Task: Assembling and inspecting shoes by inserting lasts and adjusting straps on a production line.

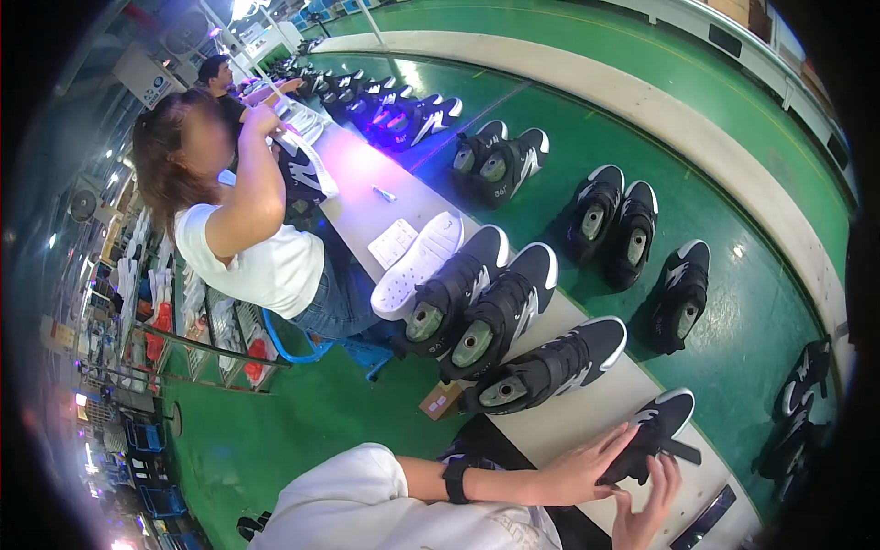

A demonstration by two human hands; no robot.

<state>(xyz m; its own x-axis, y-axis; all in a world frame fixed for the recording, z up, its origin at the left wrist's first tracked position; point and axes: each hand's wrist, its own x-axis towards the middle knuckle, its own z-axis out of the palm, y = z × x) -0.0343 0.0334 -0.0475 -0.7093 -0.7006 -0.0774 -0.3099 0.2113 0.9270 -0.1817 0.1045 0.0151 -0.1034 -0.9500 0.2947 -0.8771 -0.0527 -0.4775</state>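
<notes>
A black shoe [673, 410] with a white toe edge lies on the bench in front of me. My left hand [584, 469] lies along its near side, fingers closed against the upper. On the other side, the curved fingers of my right hand [649, 500] press against the shoe, with the thumb near its heel end. A dark strap [682, 450] sticks out to the right just above those fingertips. What the left fingertips press on is partly hidden. Nearest to my hands is another black shoe [559, 365] with a clear insert showing in its opening.
Two more black shoes [506, 312] and a white sole [420, 266] sit farther along the white bench [587, 417]. A dark flat device [706, 518] lies at its near end. Shoe pairs [610, 225] stand on the green surface to the right. A co-worker [247, 247] sits at left, handling a shoe.
</notes>
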